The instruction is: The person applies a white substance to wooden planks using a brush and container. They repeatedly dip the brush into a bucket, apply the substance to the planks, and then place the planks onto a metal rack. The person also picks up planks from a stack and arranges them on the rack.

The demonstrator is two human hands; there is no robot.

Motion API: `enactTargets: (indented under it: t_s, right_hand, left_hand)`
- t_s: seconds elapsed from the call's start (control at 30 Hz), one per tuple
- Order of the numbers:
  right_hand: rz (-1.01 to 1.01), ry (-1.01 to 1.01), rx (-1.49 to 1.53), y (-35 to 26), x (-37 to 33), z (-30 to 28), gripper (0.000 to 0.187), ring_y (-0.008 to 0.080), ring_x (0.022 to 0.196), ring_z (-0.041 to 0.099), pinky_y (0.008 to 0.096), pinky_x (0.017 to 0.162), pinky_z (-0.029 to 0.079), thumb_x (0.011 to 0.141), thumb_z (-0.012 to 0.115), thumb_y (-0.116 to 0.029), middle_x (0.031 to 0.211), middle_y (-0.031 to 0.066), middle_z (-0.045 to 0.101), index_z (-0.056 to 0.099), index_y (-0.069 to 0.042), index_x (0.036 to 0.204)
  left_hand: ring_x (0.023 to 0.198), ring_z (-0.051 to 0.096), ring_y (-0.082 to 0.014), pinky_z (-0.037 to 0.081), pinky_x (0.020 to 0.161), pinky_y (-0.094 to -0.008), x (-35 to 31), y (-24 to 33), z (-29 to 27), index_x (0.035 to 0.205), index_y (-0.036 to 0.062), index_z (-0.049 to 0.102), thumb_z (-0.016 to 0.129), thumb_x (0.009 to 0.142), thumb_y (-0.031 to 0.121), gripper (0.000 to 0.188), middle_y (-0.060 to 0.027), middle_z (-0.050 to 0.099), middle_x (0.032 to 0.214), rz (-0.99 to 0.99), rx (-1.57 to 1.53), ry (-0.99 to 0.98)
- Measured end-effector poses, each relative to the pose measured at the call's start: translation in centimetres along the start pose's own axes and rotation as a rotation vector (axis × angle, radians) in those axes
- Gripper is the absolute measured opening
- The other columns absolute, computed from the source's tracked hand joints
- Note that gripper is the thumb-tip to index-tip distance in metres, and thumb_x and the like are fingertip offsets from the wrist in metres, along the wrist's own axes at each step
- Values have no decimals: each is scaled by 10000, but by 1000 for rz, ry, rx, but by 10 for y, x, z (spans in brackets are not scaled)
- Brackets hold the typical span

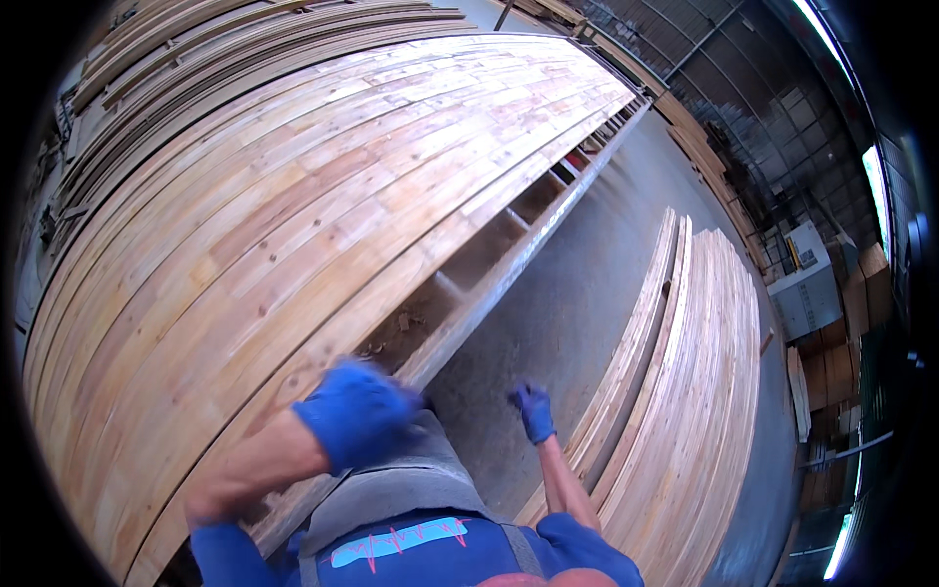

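Note:
My left hand (360, 415), in a blue glove, is beside the near edge of a long wooden panel (293, 225) made of pale joined boards. Motion smears its fingers, so whether they hold anything is unclear. Further right, my right hand (533, 411), also gloved in blue, hangs over the grey floor. Its fingers look loosely parted, with nothing visible in them. Between the hands and the panel runs a metal rail (509, 259) of the frame under the boards. A narrow board (342, 338) lies along the panel's near edge, split off by a dark gap.
A long stack of boards (685, 391) lies on the floor to my right. More timber strips (225, 59) are piled beyond the panel's far side. A white cabinet (808, 279) stands at the far right. Crossbars (450, 286) show under the panel's near side.

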State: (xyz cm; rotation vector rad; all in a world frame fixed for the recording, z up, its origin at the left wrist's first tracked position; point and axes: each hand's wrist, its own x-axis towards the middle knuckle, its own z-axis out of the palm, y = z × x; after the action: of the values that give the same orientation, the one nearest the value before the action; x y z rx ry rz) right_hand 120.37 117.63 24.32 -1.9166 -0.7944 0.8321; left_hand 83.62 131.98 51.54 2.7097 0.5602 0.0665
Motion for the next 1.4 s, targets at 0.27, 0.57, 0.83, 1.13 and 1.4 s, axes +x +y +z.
enactTargets:
  t_s: [0.27, 0.57, 0.83, 1.13, 1.4]
  right_hand:
    - [-565, -109, -141, -233, 304, 60, 267, 109, 699, 540, 295, 634, 472, 867, 613, -168, 792, 29, 596, 620, -30, 1095]
    - [-717, -226, -488, -338, 523, 225, 342, 262, 763, 648, 395, 709, 510, 829, 608, -254, 839, 122, 675, 610, -81, 1124]
    - [-1142, -262, -854, -357, 494, 353, 361, 349, 825, 655, 452, 725, 521, 785, 647, -282, 921, 170, 665, 588, -46, 1051]
    - [-1032, -403, -1043, -366, 498, 374, 232, 395, 910, 642, 500, 764, 513, 800, 529, -115, 995, 211, 656, 581, -47, 1016]
    - [-1038, -423, -679, -339, 464, 307, 315, 314, 784, 632, 423, 711, 502, 814, 567, -179, 831, 131, 645, 578, -110, 1121]
  left_hand:
    - [705, 619, -349, 474, 619, -463, -11, -89, 144, 698, 79, 628, 708, 717, 346, 280, -147, 635, 724, -941, 37, 264]
    - [723, 628, -336, 493, 636, -432, 26, -93, 159, 749, 84, 636, 749, 689, 206, 177, -140, 646, 753, -1441, -24, 412]
    - [696, 628, -338, 494, 618, -422, 31, -98, 164, 789, 69, 657, 763, 658, 183, 204, -143, 641, 734, -1474, 13, 538]
    - [669, 633, -333, 496, 599, -426, 22, -105, 159, 739, 84, 631, 762, 672, 227, 205, -134, 644, 705, -1516, -73, 481]
    - [665, 618, -344, 473, 609, -448, 10, -103, 161, 734, 85, 599, 762, 679, 279, 260, -128, 633, 685, -1437, -48, 529]
